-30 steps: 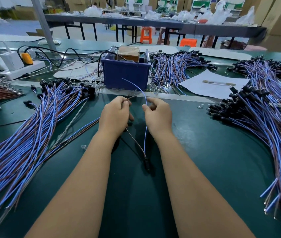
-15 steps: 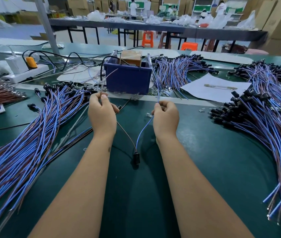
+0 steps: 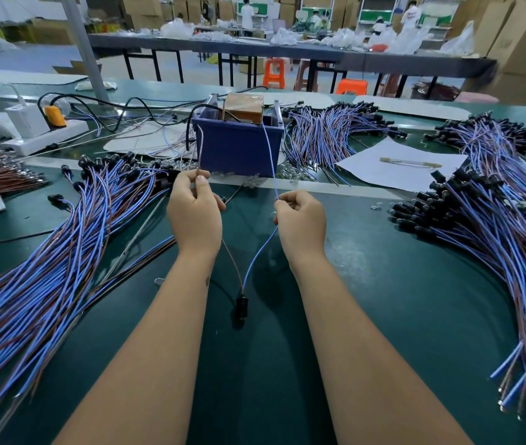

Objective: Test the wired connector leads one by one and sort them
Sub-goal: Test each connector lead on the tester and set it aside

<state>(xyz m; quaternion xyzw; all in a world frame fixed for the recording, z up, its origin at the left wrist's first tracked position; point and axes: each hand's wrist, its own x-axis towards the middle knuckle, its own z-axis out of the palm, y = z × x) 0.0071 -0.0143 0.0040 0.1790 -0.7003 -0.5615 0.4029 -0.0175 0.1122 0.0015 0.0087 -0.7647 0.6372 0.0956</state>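
Head view: left hand [image 3: 194, 216] pinches brown wire [image 3: 200, 146], right hand [image 3: 300, 220] pinches blue wire [image 3: 269, 155]. Wires spread apart, tips up by blue box [image 3: 239, 149], prob. to reach separate test contacts. Connector [image 3: 241, 306] hangs betw. forearms, over green bench [image 3: 383, 284].

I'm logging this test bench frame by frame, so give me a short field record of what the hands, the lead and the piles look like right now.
left hand: pinches the brown wire, end raised toward the blue bin
right hand: pinches the blue wire, end also raised toward the bin
connector: black, hangs low between the forearms, both wires meeting at it
left pile: leads fanned on the green table
right pile: leads fanned on the table
behind the bin: third pile
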